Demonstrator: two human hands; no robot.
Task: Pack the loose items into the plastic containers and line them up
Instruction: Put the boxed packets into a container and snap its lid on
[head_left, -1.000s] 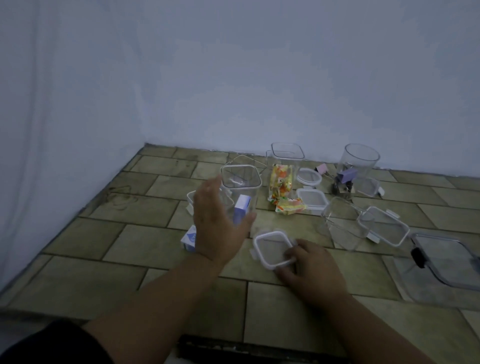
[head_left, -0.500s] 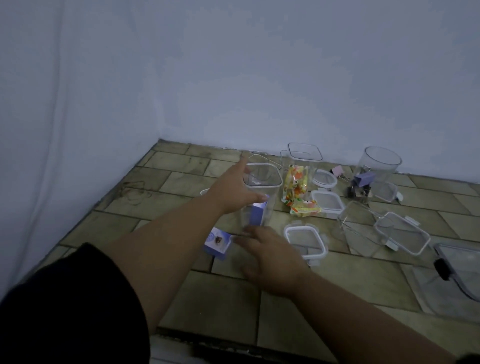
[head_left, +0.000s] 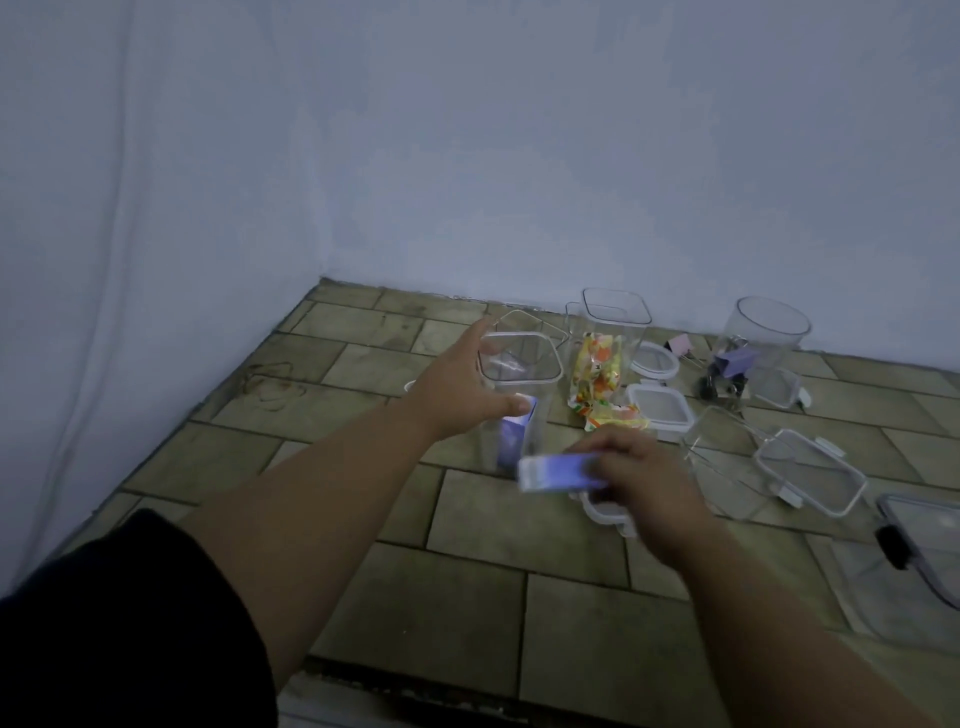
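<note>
Hands at frame centre: left hand (head_left: 457, 395) clasps the square clear container (head_left: 519, 384), right hand (head_left: 639, 478) pinches a small blue-white box (head_left: 558, 472).

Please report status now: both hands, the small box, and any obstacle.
Left hand steadies tall square container. Right hand grips small blue box, off the floor. Container mouth open, path clear.

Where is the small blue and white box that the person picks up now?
In the head view, the small blue box is in the right hand, lifted just right of the tall square container that the left hand grips.
</note>
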